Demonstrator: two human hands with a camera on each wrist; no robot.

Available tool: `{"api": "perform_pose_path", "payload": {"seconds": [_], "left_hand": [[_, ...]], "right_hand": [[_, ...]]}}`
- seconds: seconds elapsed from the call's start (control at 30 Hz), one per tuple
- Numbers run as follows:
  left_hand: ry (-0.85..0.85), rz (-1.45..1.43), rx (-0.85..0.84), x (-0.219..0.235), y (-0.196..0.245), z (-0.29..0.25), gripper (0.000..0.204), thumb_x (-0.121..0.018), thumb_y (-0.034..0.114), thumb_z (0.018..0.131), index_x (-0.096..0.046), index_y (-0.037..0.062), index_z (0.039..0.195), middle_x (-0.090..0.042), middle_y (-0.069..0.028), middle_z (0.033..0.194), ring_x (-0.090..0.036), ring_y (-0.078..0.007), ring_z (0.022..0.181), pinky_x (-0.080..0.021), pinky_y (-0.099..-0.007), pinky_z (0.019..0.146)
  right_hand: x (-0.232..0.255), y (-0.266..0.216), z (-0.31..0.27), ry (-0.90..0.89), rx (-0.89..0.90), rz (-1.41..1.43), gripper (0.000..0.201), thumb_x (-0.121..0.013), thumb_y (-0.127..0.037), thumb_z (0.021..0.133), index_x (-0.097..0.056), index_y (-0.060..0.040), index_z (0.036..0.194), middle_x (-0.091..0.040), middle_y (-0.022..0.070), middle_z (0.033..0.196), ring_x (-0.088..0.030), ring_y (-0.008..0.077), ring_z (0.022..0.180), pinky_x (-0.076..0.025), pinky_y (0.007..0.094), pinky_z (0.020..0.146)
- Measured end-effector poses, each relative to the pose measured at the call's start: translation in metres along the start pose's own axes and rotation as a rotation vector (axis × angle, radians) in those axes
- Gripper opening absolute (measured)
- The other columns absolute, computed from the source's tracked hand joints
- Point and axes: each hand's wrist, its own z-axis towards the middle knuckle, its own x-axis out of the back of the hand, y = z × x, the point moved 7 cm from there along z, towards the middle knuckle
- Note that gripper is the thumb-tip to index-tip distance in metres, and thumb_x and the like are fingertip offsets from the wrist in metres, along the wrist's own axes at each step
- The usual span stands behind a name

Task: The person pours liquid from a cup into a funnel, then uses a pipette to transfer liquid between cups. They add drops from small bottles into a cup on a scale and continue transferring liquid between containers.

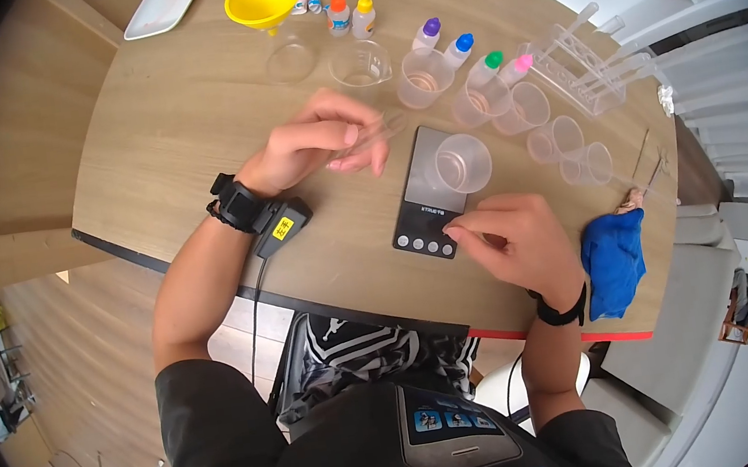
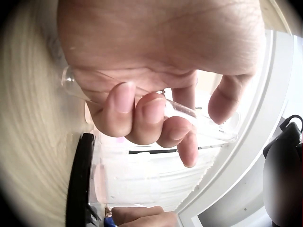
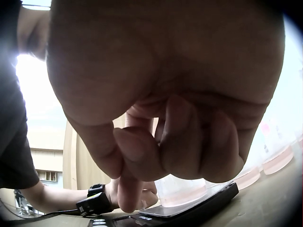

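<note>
In the head view the left hand point(image 1: 324, 141) grips a clear glass tube point(image 1: 370, 132), its fingers curled round it; the tube point(image 2: 182, 111) also crosses the palm in the left wrist view. A black and silver digital scale point(image 1: 430, 193) lies on the table with a clear plastic cup point(image 1: 463, 165) standing on its plate. Over the button end of the scale is the right hand point(image 1: 516, 238), fingers bent and forefinger at the buttons; whether it touches them cannot be told. Nothing is seen held in it.
Clear cups point(image 1: 424, 77) and dropper bottles with coloured caps point(image 1: 428, 34) stand behind the scale. A yellow funnel point(image 1: 265, 0) and a beaker point(image 1: 359, 65) are at the back left, a tube rack point(image 1: 584, 69) at the back right, a blue cloth point(image 1: 615, 263) at the right edge.
</note>
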Motion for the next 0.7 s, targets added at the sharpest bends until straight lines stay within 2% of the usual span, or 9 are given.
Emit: {"api": "perform_pose_path", "payload": {"seconds": [0.1,0.23,0.33,0.53,0.7], "left_hand": [[-0.012,0.006,0.014,-0.003,0.003,0.0,0.046,-0.063,0.036,0.087,-0.069,-0.0093,0.079,-0.062,-0.0133,0.068,-0.043,-0.0122,0.055,-0.036,-0.0313,0.057],[-0.01,-0.009,0.042,-0.006,0.001,-0.002,0.045,-0.062,0.034,0.087,-0.07,-0.0097,0.082,-0.061,-0.0119,0.07,-0.043,-0.0121,0.056,-0.038,-0.0312,0.059],[-0.048,0.005,0.043,-0.005,-0.001,-0.001,0.043,-0.06,0.032,0.087,-0.07,-0.0101,0.085,-0.065,-0.0143,0.074,-0.043,-0.0125,0.057,-0.039,-0.0313,0.061],[-0.055,-0.093,0.025,-0.004,-0.006,-0.001,0.035,-0.057,0.027,0.09,-0.07,-0.0046,0.1,-0.071,-0.0223,0.086,-0.042,-0.0131,0.057,-0.039,-0.0333,0.062],[-0.081,-0.083,0.022,-0.002,-0.008,0.002,0.032,-0.057,0.026,0.091,-0.068,-0.0022,0.099,-0.071,-0.0225,0.087,-0.042,-0.013,0.056,-0.038,-0.0337,0.062]], "right_hand": [[0.0,-0.003,0.001,-0.019,-0.022,0.017,0.013,-0.078,-0.017,0.09,-0.079,-0.0066,0.084,-0.063,0.0095,0.065,-0.059,0.0271,0.054,-0.043,0.0379,0.051],[-0.002,-0.006,0.001,-0.037,0.065,0.009,0.018,-0.075,-0.018,0.093,-0.078,-0.0039,0.082,-0.063,0.0104,0.064,-0.058,0.0292,0.054,-0.044,0.0392,0.052],[-0.001,-0.007,-0.002,-0.023,0.063,0.005,0.021,-0.072,-0.018,0.095,-0.077,-0.0018,0.082,-0.063,0.0118,0.065,-0.058,0.0314,0.055,-0.044,0.041,0.053],[0.0,-0.016,-0.005,-0.005,0.071,-0.05,0.024,-0.069,-0.016,0.096,-0.075,-0.0013,0.079,-0.061,0.0132,0.064,-0.059,0.0334,0.058,-0.045,0.0436,0.054],[-0.008,-0.019,-0.005,-0.045,0.144,-0.079,0.027,-0.068,-0.018,0.096,-0.072,-0.0019,0.075,-0.057,0.0122,0.062,-0.058,0.0327,0.059,-0.044,0.0454,0.055]]}}
